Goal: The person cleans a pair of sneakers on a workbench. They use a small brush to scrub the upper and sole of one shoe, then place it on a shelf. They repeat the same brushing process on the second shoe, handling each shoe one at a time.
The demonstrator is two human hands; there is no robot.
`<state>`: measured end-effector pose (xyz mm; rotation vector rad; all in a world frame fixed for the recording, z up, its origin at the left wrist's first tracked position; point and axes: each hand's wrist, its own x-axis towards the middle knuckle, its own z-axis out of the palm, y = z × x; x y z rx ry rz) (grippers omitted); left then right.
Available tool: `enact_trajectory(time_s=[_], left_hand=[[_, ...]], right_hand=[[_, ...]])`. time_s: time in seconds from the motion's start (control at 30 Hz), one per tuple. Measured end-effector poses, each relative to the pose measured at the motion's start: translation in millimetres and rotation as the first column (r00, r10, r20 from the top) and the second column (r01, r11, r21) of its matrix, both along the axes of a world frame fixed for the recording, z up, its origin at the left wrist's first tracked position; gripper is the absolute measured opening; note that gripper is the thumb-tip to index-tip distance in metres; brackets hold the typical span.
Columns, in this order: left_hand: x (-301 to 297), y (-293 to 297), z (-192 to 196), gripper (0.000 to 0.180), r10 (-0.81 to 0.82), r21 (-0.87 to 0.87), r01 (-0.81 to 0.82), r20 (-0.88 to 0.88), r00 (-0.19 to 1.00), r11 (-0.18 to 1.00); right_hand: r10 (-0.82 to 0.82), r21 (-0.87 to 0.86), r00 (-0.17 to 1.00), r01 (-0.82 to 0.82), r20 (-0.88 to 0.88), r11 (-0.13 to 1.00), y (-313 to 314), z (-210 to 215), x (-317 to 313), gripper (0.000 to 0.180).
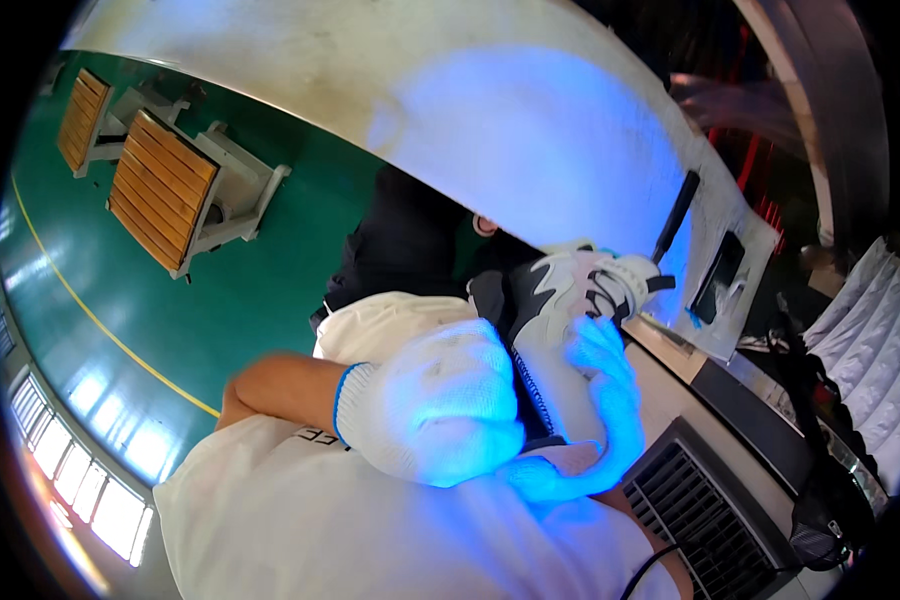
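Note:
I hold a white, grey and black sneaker [577, 285] in front of my chest, lit by blue light. My left hand [438, 402], in a white knit glove, is wrapped over the shoe's near end by its dark collar. My right hand [602, 395], also gloved, grips the shoe's side with the fingers spread along it. The toe points away from me toward a white table [530, 110]. A black stick-like tool [676, 213] lies on the table just past the toe.
A flat black object [722, 268] lies on a white sheet at the table's right end. A grey unit with a vent grille [692, 512] sits low on the right. Two wooden slatted stools [160, 190] [80, 118] stand on the green floor [220, 310] at left.

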<state>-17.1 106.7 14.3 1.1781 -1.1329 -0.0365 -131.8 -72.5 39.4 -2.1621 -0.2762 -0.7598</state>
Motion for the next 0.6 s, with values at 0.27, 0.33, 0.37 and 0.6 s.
enact_trajectory(time_s=[0.27,0.33,0.37,0.6], left_hand=[[6,-48,16,0.023,-0.36,0.387,0.241,0.274,0.892,0.89],[30,-61,55,0.027,-0.647,0.619,0.438,0.154,0.747,0.652],[22,-66,54,0.028,-0.622,0.579,0.455,0.119,0.774,0.677],[-17,-77,36,0.038,-0.474,0.406,0.424,0.025,0.88,0.809]], right_hand=[[0.044,0.166,0.998,-0.051,0.045,0.985,-27,-4,-39,0.086],[0.04,0.2,0.998,-0.051,0.057,0.978,-34,-8,-50,0.085],[0.043,0.212,0.997,-0.055,0.06,0.976,-38,-8,-55,0.084],[0.049,0.267,0.993,-0.076,0.106,0.961,-46,-14,-73,0.081]])
